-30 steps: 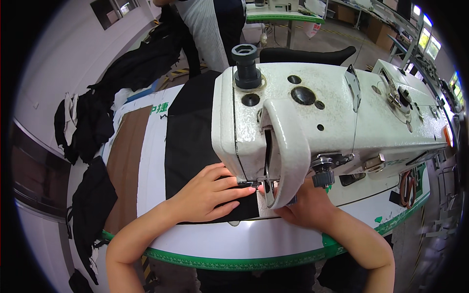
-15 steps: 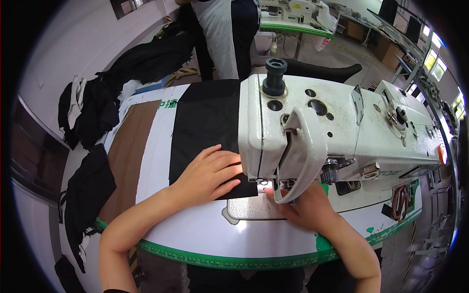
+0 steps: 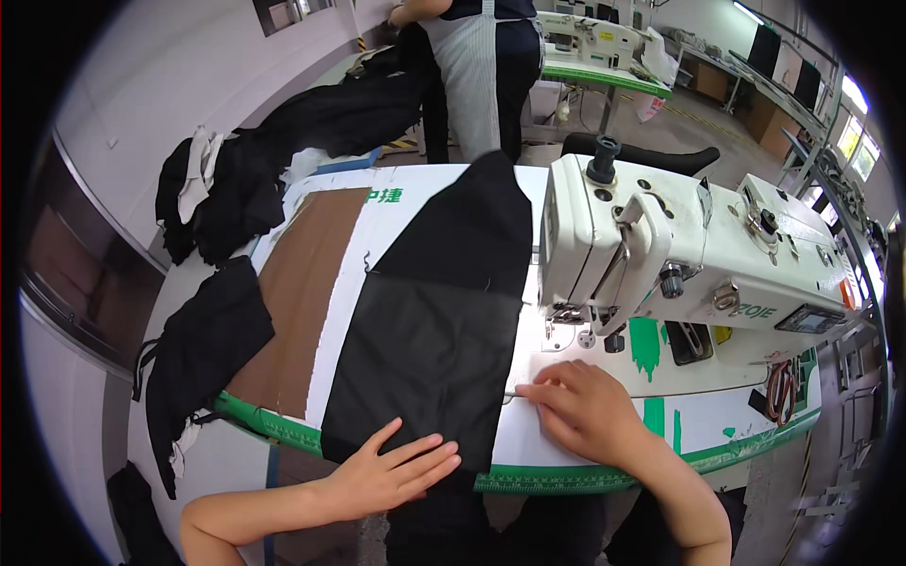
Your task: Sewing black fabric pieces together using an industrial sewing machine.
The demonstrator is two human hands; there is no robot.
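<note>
A long black fabric piece [image 3: 425, 330] lies across the white sewing table, left of the sewing machine [image 3: 604, 226]. A seam line crosses it, and its near end reaches over the front edge. My left hand [image 3: 401, 472] rests on that near end with its fingers spread. Just right of the cloth, in front of the needle area, my right hand [image 3: 580, 410] has thumb and fingers pinched together. A thin pale tip shows between the fingertips and the fabric's edge, too small to name. The cloth lies apart from the presser foot.
A brown panel [image 3: 302, 292] is set on the table's left part. Black garments [image 3: 217, 208] are heaped beyond and hang at the left. Orange-handled scissors [image 3: 781, 391] lie at the right end. Across the table another person [image 3: 477, 85] in a striped apron stands.
The black fabric has come out from beside the needle toward me, with my left hand drawn back along it. My right hand has left the presser foot area. The view has shifted too.
</note>
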